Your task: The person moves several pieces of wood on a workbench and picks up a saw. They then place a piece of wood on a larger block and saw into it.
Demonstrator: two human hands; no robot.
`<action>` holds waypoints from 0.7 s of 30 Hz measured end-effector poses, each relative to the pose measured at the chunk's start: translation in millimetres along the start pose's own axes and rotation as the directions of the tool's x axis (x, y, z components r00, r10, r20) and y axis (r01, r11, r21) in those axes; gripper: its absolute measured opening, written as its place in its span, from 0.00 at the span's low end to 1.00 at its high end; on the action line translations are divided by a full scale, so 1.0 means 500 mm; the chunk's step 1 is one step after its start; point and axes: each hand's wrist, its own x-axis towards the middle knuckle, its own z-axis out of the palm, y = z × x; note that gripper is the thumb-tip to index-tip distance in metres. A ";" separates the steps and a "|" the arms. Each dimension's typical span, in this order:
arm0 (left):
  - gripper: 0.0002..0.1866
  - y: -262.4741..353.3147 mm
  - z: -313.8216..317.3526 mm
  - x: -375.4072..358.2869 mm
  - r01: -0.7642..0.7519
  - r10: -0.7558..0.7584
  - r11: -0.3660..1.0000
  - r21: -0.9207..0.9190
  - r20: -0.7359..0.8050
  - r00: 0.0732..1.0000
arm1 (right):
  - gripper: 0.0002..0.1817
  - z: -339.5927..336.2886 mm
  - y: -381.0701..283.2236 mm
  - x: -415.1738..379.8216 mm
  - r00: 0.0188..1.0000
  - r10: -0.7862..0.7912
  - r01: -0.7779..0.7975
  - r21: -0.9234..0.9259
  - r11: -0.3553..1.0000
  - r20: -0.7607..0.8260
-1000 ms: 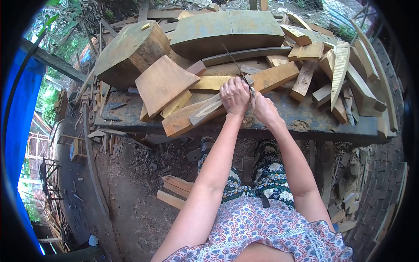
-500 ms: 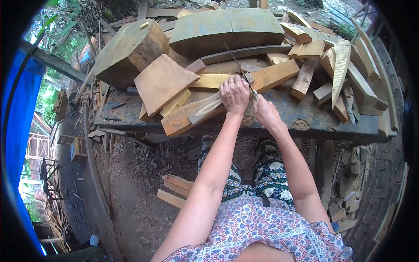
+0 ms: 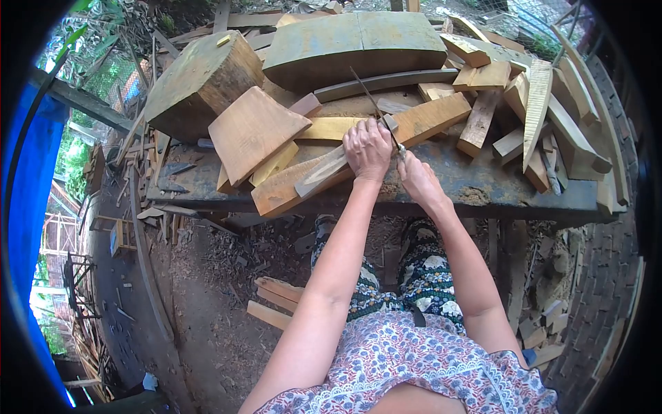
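My left hand (image 3: 367,148) presses down on a grey, tapered wooden piece (image 3: 321,174) that lies across a longer orange plank (image 3: 289,188) on the dark workbench (image 3: 476,181). My right hand (image 3: 418,178) sits just right of it, closed around the handle of a long thin blade (image 3: 372,99). The blade runs up and left from the hands over the wood. Its handle is hidden inside my fist.
The bench holds large green-grey timber blocks (image 3: 355,45), a stump-like block (image 3: 196,79), a flat wedge board (image 3: 254,130) and several offcuts (image 3: 538,117) at right. Wood scraps (image 3: 276,300) and chips lie on the dirt below. A blue tarp (image 3: 27,179) hangs at left.
My right hand has slid slightly down and toward me, drawing the blade along the piece. The left hand stays pressed on the wood; the view shifted a little.
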 end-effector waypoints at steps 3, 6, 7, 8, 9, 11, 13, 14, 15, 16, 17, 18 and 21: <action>0.10 0.000 -0.005 -0.002 -0.005 0.005 1.000 0.003 0.004 1.000 | 0.14 0.001 -0.009 -0.011 0.999 0.030 -0.030 0.002 1.000 -0.020; 0.10 0.003 -0.008 -0.003 -0.013 0.013 1.000 0.006 0.016 1.000 | 0.15 0.010 -0.004 -0.013 0.999 -0.001 0.003 0.034 0.999 -0.044; 0.10 0.003 -0.008 -0.003 -0.013 0.013 1.000 0.006 0.016 1.000 | 0.15 0.010 -0.007 -0.014 0.999 0.010 -0.009 0.029 1.000 -0.044; 0.10 0.002 -0.008 -0.002 -0.013 0.013 1.000 0.007 0.014 1.000 | 0.15 0.010 -0.009 -0.014 0.999 0.020 -0.019 0.024 1.000 -0.044; 0.10 0.002 -0.008 -0.001 -0.014 0.014 1.000 0.008 0.011 1.000 | 0.15 0.011 -0.010 -0.013 0.999 0.018 -0.017 0.025 1.000 -0.045; 0.10 0.001 -0.007 -0.002 -0.013 0.013 1.000 0.000 0.017 1.000 | 0.15 0.013 -0.009 -0.013 0.999 0.021 -0.019 0.030 0.999 -0.048; 0.10 0.001 -0.005 -0.001 -0.015 0.015 1.000 0.000 0.008 1.000 | 0.15 0.011 -0.011 -0.011 0.999 0.023 -0.022 0.023 0.999 -0.041; 0.10 0.001 -0.005 -0.002 -0.020 0.020 1.000 0.000 -0.002 1.000 | 0.15 0.009 -0.011 -0.012 0.999 0.026 -0.025 0.018 1.000 -0.035; 0.10 0.002 -0.006 -0.003 -0.018 0.018 1.000 -0.001 -0.001 1.000 | 0.15 0.009 -0.010 -0.013 0.999 0.027 -0.026 0.016 1.000 -0.034; 0.10 0.002 -0.007 -0.003 -0.015 0.015 1.000 -0.001 0.012 1.000 | 0.15 0.007 -0.010 -0.014 0.999 0.026 -0.026 0.021 0.999 -0.031; 0.10 0.002 -0.008 -0.001 -0.012 0.012 1.000 0.000 0.023 1.000 | 0.16 0.006 -0.012 -0.013 0.999 0.024 -0.023 0.025 0.999 -0.028; 0.10 0.001 -0.008 -0.001 -0.011 0.011 1.000 0.001 0.020 1.000 | 0.16 0.006 -0.013 -0.014 0.999 0.021 -0.021 0.024 0.999 -0.029; 0.10 0.001 -0.007 -0.002 -0.014 0.014 1.000 -0.013 0.004 1.000 | 0.15 0.008 -0.014 -0.015 0.999 0.024 -0.023 0.032 0.999 -0.040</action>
